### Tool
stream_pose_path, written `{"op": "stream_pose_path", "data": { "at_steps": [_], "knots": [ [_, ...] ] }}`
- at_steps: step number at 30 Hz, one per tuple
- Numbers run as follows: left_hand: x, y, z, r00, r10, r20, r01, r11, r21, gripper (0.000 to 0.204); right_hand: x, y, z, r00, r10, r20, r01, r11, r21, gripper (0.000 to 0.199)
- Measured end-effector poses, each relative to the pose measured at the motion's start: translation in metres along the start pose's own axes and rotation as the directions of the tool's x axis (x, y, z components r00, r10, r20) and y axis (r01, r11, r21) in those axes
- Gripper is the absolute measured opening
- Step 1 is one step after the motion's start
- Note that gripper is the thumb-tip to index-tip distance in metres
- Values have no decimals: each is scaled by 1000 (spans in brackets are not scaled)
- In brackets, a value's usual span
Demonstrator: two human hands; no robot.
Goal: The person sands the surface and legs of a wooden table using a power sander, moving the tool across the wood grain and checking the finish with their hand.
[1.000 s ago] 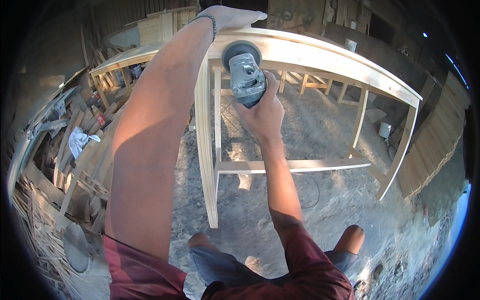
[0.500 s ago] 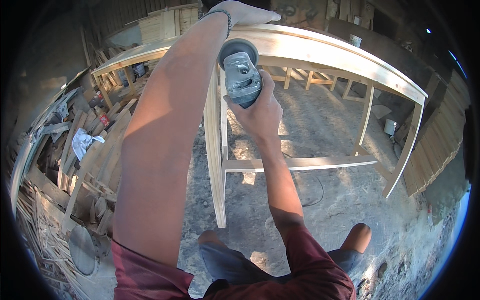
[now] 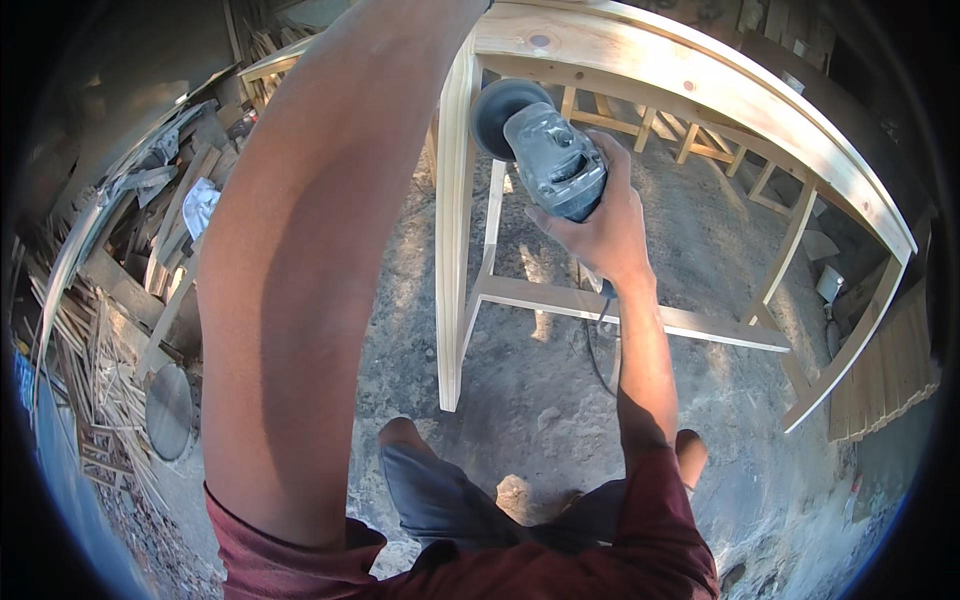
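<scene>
Against pale timber frame (image 3: 455,230), round grey grinder (image 3: 545,160)

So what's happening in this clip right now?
A person stands over an unfinished wooden table frame in a cluttered workshop. Their right hand grips an angle grinder, its round disc held against the pale front leg just below the top rail. The left arm stretches up toward the top of the frame, but the hand itself is out of view. A cord hangs from the grinder to the dirt floor. Scrap wood is piled on the left.
</scene>
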State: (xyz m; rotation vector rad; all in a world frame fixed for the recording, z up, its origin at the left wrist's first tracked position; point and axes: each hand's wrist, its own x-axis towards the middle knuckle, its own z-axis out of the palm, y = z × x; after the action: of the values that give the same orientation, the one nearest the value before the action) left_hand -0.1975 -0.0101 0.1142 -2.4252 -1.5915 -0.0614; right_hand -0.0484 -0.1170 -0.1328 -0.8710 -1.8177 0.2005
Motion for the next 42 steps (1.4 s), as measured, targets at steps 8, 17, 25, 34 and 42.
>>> {"op": "stream_pose_path", "data": {
  "at_steps": [8, 17, 25, 34, 42],
  "knots": [
    [-13, 4, 7, 999, -50, 3, 50, 999, -15, 74, 16, 11, -11, 916, -122, 383, 157, 986, -60, 85],
    [-23, 20, -1, 996, -94, -11, 94, 994, 47, 70, 13, 20, -13, 843, -224, 489, 336, 929, -154, 84],
    [-20, 15, 3, 1000, -9, 22, 10, 1000, -13, 70, 54, 12, -23, 905, -245, 348, 319, 932, -174, 83],
    [-9, 4, 8, 1000, 4, 19, -3, 1000, -23, 73, 69, -7, -24, 919, -250, 305, 305, 941, -145, 82],
    [-9, 3, 12, 998, -56, -13, 56, 998, -25, 69, 13, 21, -4, 902, -221, 370, 282, 952, -119, 84]
  ]
}}
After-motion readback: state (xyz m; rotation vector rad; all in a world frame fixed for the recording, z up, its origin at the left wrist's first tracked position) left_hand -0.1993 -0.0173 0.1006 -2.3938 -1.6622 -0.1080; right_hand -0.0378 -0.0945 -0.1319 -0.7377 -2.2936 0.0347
